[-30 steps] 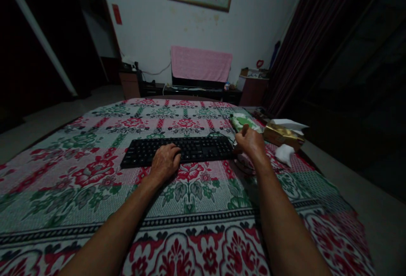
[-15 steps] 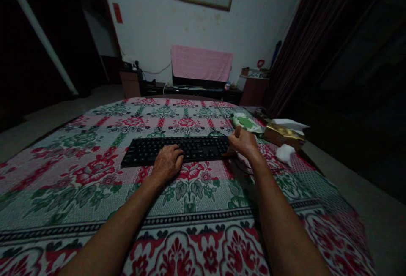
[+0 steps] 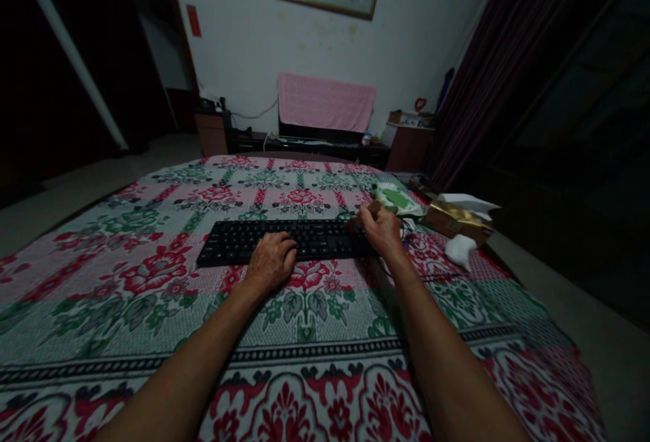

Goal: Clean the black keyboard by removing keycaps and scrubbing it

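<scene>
A black computer keyboard [image 3: 317,239] lies on the patterned cloth. My left hand [image 3: 273,257] holds it near the middle of its front edge, fingers bent over the keys. Over the keyboard's right end, my right hand [image 3: 382,227] is closed around a small brown brush [image 3: 374,207]. The brush's reddish lower part reaches toward the right-hand keys; the dim light blurs it, and the fingers hide much of the handle. A dark cable [image 3: 388,269] runs beside the right wrist.
Right of the keyboard are a green-and-white packet [image 3: 399,198], a gold tissue box [image 3: 457,220] and a crumpled white tissue [image 3: 460,250]. The floral tablecloth [image 3: 305,320] covers the table. A pink cloth [image 3: 325,102] hangs over a screen at the far wall.
My right hand has shifted slightly left and turned, and the brush has moved from the keyboard's front right corner toward its upper right keys. My left hand stays on the keyboard.
</scene>
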`<state>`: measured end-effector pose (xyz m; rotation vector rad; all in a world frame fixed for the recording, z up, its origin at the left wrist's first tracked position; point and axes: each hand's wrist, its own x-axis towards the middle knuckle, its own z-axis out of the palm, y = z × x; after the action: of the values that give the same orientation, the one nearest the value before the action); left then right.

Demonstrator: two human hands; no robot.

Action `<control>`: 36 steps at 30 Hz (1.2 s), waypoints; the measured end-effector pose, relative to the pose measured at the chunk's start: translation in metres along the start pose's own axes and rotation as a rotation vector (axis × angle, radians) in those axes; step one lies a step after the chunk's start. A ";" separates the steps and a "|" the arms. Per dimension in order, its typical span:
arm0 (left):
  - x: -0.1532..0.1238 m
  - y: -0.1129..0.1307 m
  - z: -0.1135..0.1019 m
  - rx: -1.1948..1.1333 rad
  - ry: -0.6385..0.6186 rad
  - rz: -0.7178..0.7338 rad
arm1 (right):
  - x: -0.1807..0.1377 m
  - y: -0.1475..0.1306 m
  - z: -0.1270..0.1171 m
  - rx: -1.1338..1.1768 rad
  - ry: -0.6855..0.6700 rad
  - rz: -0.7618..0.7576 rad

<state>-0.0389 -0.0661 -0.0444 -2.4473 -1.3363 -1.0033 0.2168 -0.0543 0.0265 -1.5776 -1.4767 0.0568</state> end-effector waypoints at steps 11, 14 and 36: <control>0.001 0.001 -0.001 -0.005 -0.017 -0.019 | 0.026 0.012 0.026 0.016 -0.010 0.024; 0.001 0.001 0.000 0.001 -0.033 -0.020 | 0.023 0.008 0.018 -0.098 -0.051 0.043; 0.001 0.001 0.000 0.009 -0.026 -0.021 | 0.019 0.014 -0.019 -0.010 -0.038 0.101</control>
<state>-0.0382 -0.0659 -0.0433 -2.4528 -1.3740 -0.9714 0.2436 -0.0478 0.0384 -1.6671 -1.4275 0.1388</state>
